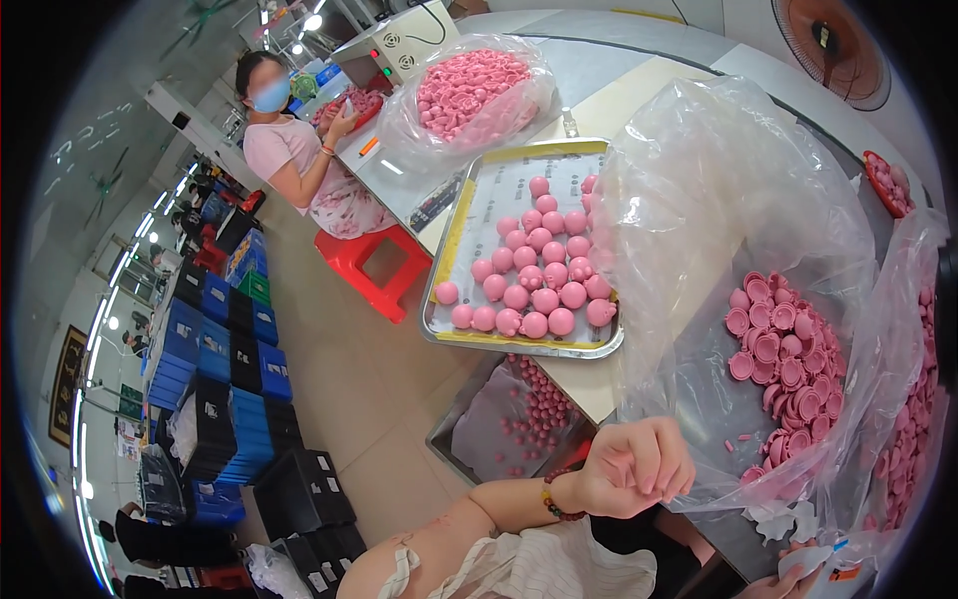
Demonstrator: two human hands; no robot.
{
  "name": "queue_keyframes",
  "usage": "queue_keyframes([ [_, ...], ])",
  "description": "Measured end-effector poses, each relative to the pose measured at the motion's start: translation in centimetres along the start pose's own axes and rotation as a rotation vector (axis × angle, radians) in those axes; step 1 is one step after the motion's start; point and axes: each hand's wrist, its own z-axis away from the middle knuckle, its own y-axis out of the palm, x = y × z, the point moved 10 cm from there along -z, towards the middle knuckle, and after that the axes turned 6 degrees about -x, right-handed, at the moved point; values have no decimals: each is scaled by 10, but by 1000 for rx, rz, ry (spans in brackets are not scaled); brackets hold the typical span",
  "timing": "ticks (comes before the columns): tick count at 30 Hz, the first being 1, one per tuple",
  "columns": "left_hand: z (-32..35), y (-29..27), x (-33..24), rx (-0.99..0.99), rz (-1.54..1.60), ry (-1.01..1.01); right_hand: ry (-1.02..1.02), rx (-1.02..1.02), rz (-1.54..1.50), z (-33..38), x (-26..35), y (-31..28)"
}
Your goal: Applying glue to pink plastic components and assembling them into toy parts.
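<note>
My left hand (639, 466) is closed, its fingers curled in above the table edge; whatever it may hold is hidden. At the lower right edge, my right hand (783, 586) shows only in part, its fingers against a white object with an orange label (843, 572). Just beyond my hands, a clear plastic bag (689, 210) lies open, with a heap of pink cup-shaped half shells (788, 364) in it. Left of the bag stands a metal tray (469, 348) lined with printed paper, bearing several pink balls (539, 239), some with small knobs.
Below the table edge, a grey bin (489, 424) holds small pink balls. Another bag of pink parts (474, 95) lies farther back. A co-worker (289, 160) sits on a red stool (374, 270) at the far left. Crates (215, 399) line the aisle; a fan (833, 45) stands far right.
</note>
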Motion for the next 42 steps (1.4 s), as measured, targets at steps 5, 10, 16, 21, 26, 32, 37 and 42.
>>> queue_keyframes([
  [5, 0, 12, -1, 128, -86, -11, -13, 16, 70, 1, 3, 2],
  [10, 3, 23, 0, 225, -93, -11, -34, 1, 101, 0, 11, 4],
  [16, 7, 15, 9, 24, 28, -98, -60, 4, 128, 1, 5, 0],
  [21, 7, 20, 10, 92, 57, -83, -38, -25, 167, 0, 7, -1],
  [26, 5, 24, 7, 148, 43, -62, -3, -49, 71, 1, 5, 1],
  [32, 4, 29, 9, 212, 21, -70, 5, 0, 81, 1, 0, -1],
  [37, 6, 27, 10, 201, 14, -79, -21, 0, 84, -1, 13, 6],
  [42, 13, 22, 15, 87, 62, -113, -42, 51, 105, 1, 15, 10],
])
